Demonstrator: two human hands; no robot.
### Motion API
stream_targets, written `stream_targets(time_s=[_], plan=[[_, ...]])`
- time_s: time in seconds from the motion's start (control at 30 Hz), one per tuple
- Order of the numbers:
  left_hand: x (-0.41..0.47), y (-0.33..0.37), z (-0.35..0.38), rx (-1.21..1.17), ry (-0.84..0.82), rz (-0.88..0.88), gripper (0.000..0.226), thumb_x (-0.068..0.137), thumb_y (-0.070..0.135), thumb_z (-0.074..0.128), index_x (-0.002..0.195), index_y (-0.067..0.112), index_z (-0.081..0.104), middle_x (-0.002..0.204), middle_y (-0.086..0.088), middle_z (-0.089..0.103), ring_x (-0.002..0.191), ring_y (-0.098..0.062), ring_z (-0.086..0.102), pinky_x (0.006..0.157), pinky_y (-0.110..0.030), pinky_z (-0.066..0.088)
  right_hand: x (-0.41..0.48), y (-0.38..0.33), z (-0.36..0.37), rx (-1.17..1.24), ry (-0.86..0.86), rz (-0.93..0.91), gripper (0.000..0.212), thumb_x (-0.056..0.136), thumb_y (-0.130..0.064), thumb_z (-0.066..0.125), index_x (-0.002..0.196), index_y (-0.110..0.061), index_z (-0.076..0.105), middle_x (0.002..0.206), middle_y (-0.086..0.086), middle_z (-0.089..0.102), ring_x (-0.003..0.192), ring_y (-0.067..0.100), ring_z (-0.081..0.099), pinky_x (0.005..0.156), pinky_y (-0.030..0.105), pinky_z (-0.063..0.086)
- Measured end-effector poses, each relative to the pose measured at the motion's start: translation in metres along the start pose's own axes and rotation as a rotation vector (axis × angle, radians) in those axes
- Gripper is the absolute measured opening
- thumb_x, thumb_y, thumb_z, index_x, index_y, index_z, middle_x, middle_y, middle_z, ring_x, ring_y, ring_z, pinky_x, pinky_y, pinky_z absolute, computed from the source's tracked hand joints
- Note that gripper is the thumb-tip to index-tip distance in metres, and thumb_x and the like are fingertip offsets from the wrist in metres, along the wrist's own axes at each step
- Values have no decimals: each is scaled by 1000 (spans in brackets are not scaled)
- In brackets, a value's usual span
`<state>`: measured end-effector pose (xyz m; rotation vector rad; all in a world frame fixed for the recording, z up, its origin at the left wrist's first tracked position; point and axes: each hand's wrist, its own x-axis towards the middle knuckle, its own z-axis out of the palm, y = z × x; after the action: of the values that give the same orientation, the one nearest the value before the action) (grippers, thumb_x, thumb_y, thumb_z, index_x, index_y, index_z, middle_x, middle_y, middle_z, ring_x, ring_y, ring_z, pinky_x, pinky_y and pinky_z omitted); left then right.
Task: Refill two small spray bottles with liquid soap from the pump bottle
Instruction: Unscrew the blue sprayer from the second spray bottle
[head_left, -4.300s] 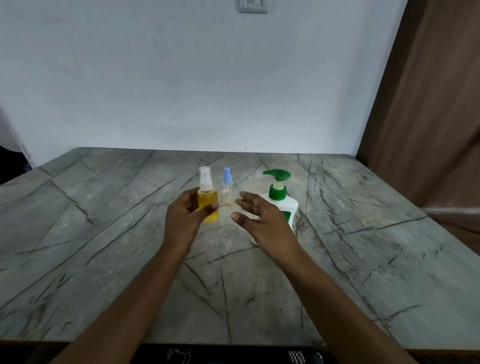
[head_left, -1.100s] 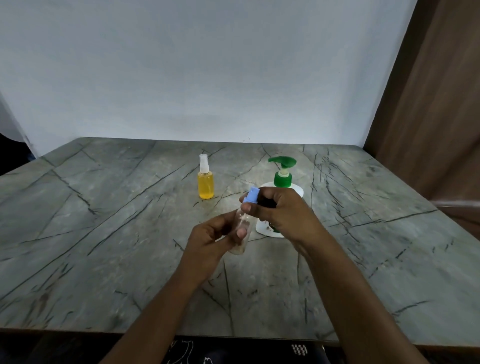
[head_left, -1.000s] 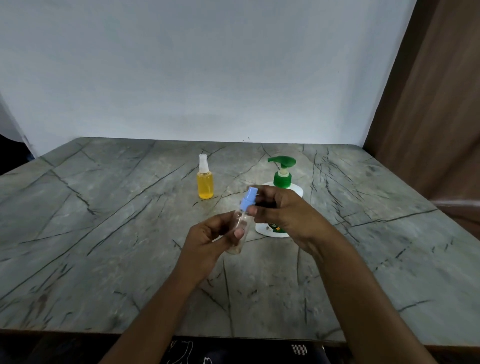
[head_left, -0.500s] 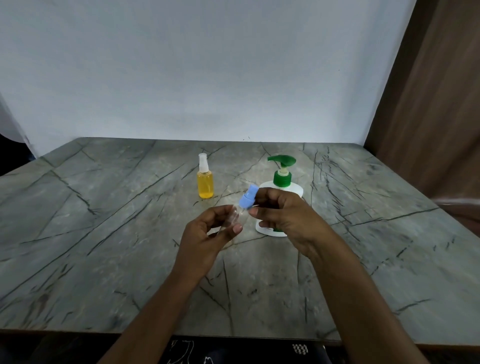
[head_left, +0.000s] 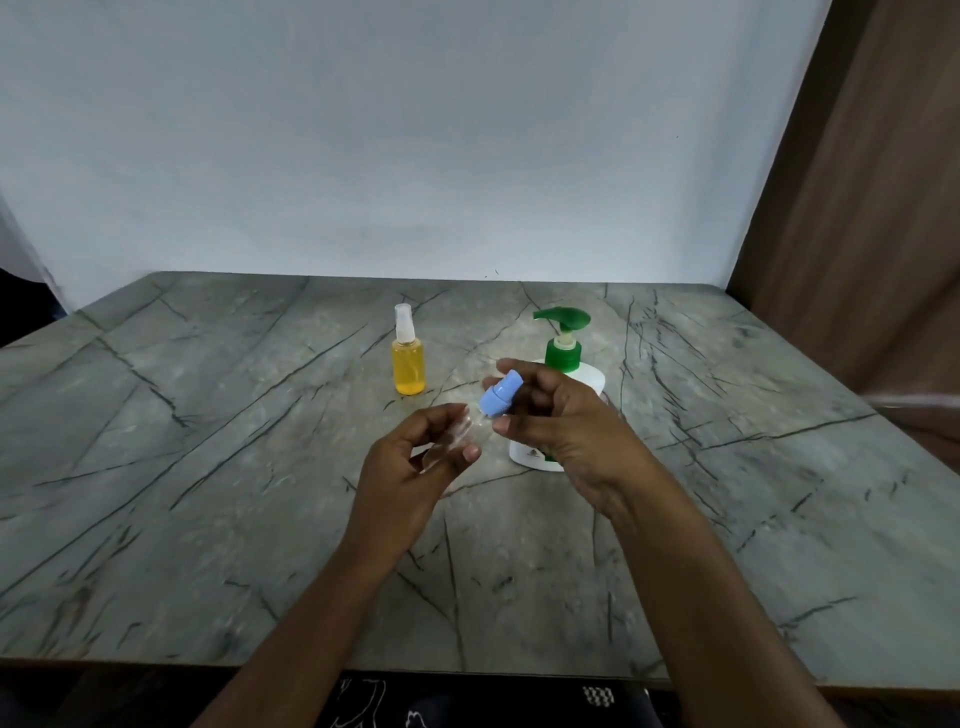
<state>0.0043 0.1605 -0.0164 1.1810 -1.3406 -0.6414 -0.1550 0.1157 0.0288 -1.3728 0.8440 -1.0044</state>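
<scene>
Clear spray bottle, small and see-through, lies tilted in the left hand, whose thumb and curled fingers close round its body above the table. Its neck points up and away toward the right hand, which pinches the blue spray cap between thumb and fingertips. That cap sits at the bottle's mouth; whether it is threaded on or already loose I cannot tell. The 2 hands are close together, almost meeting at the cap, and both are held off the tabletop.

Beyond the left hand's grip and slightly to its left, the yellow spray bottle, filled with yellow-orange liquid and topped by a white sprayer, stands upright on the table, apart from both hands. Directly behind the right hand's grip stands the pump bottle, white with a green collar and green pump head; the right hand hides much of its body. A pale wall rises behind the table, and a brown panel stands far right of both grips.
</scene>
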Motion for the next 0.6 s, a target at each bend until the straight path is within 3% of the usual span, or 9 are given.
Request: stream_targets(time_s=[0.1, 0.23, 0.33, 0.43, 0.6], plan=[[0, -2, 0, 19, 10, 8, 39, 69, 37, 69, 107, 27, 65, 102, 10, 69, 97, 1, 62, 77, -18, 52, -3, -1, 0, -54, 85, 19, 47, 75, -11, 77, 117, -19, 59, 112, -2, 66, 98, 12, 65, 70, 18, 49], [1, -6, 1, 83, 5, 37, 41, 75, 39, 73, 113, 24, 65, 104, 11, 68, 102, 0, 61, 84, -25, 52, -2, -1, 10, -325, 240, -49, 38, 70, -37, 80, 95, -11, 66, 79, 3, 65, 66, 9, 59, 60, 25, 54], [2, -5, 1, 122, -12, 79, 42, 76, 41, 70, 115, 25, 64, 108, 14, 67, 104, 1, 60, 84, -18, 49, -1, -1, 12, -324, 218, -106, 26, 74, -27, 79, 88, -7, 68, 79, 9, 68, 64, 11, 59, 59, 22, 53], [3, -3, -1, 140, -42, 69, 37, 79, 42, 64, 114, 33, 61, 106, 18, 65, 99, 6, 59, 77, -9, 46, -2, -4, 5, -194, 130, -82, 9, 76, -8, 76, 82, -11, 69, 78, -5, 71, 67, 5, 62, 63, 19, 53], [5, -3, -1, 137, -156, 34, 31, 87, 45, 54, 118, 37, 56, 109, 16, 64, 97, 5, 58, 75, -6, 43, -2, -4, -5, -100, 45, -55, 22, 76, 4, 72, 87, -14, 69, 82, -8, 69, 71, -1, 62, 66, 16, 50]])
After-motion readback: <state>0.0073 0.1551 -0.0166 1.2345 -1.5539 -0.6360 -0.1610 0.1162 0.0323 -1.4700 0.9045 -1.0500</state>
